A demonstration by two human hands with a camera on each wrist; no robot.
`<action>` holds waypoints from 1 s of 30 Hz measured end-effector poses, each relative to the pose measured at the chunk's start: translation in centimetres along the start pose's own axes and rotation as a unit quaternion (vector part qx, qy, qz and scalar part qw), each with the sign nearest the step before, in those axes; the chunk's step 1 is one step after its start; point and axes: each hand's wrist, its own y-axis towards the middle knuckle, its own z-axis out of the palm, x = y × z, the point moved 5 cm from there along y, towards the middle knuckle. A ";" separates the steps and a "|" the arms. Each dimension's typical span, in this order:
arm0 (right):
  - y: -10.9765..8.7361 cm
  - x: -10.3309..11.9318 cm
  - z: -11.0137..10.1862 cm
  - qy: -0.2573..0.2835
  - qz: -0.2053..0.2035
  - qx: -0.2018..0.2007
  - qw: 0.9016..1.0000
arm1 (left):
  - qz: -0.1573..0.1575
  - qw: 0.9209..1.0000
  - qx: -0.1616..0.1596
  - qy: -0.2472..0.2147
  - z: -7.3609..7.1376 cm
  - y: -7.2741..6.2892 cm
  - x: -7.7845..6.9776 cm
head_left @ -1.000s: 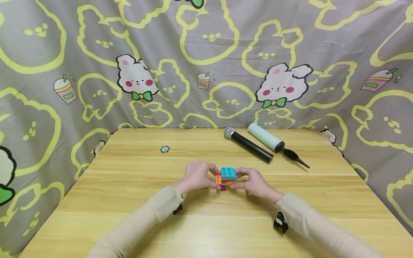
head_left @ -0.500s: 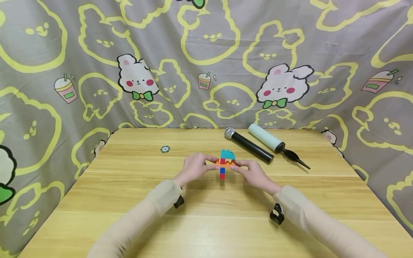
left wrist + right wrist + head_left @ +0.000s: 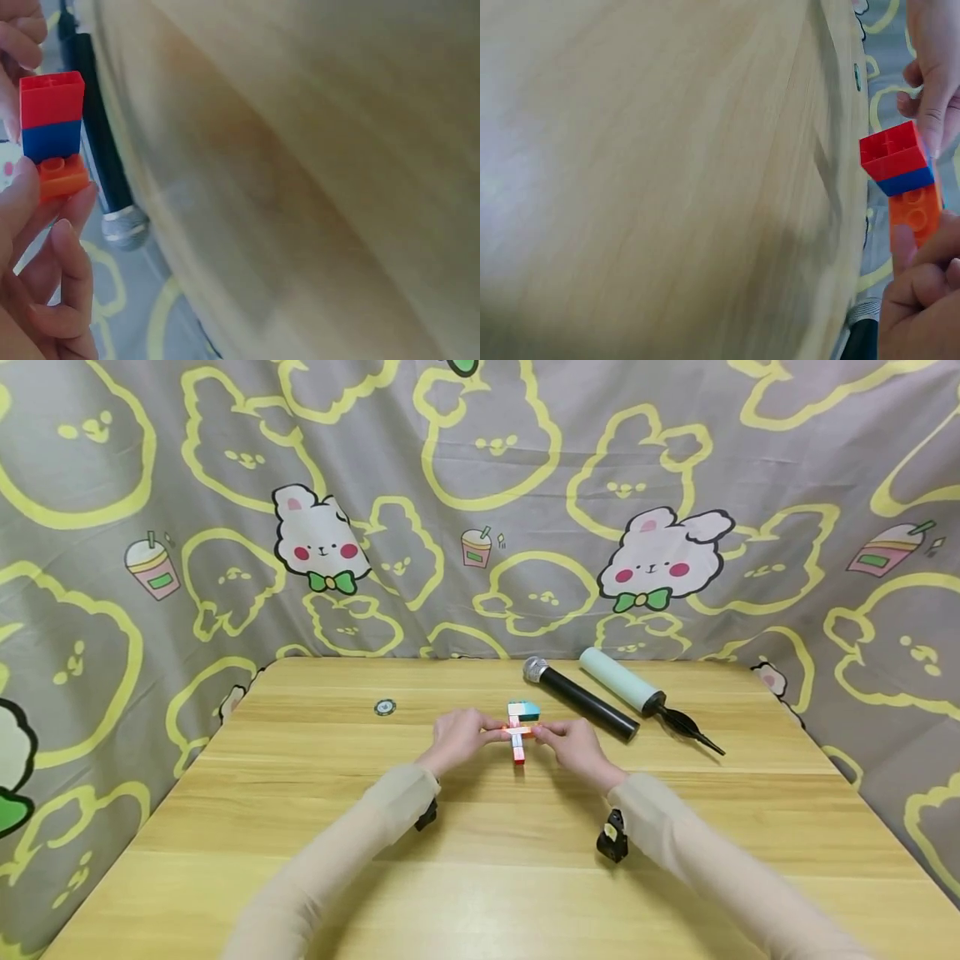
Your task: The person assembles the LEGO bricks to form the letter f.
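In the head view, a small model of toy building bricks point(image 3: 519, 732) is held up over the table by both hands. A teal rounded brick point(image 3: 522, 711) tops it, and glare washes out its front. My left hand point(image 3: 459, 737) pinches one end of the orange brick point(image 3: 64, 178) in its middle, between thumb and fingers. The other end is pinched by my right hand point(image 3: 576, 747). Past the orange piece, the left wrist view shows a blue brick point(image 3: 52, 140) and a red brick point(image 3: 51, 99) with a hollow end. The fingertips hide parts of the orange brick.
A black microphone point(image 3: 585, 700) with a silver head lies behind the right hand. Beside it is a pale green hand pump point(image 3: 618, 681) with a black nozzle. A round chip point(image 3: 385, 707) lies at the back left. A patterned curtain point(image 3: 420, 568) hangs behind the wooden table point(image 3: 480, 885).
Both hands have moved the brick model away from the body and tipped it, so its side and underside show instead of the teal top. Both hands keep their hold.
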 end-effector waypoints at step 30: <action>1.0 -2.3 1.7 0.006 0.069 0.030 0.997 | 0.004 0.994 0.058 0.087 1.8 0.8 0.4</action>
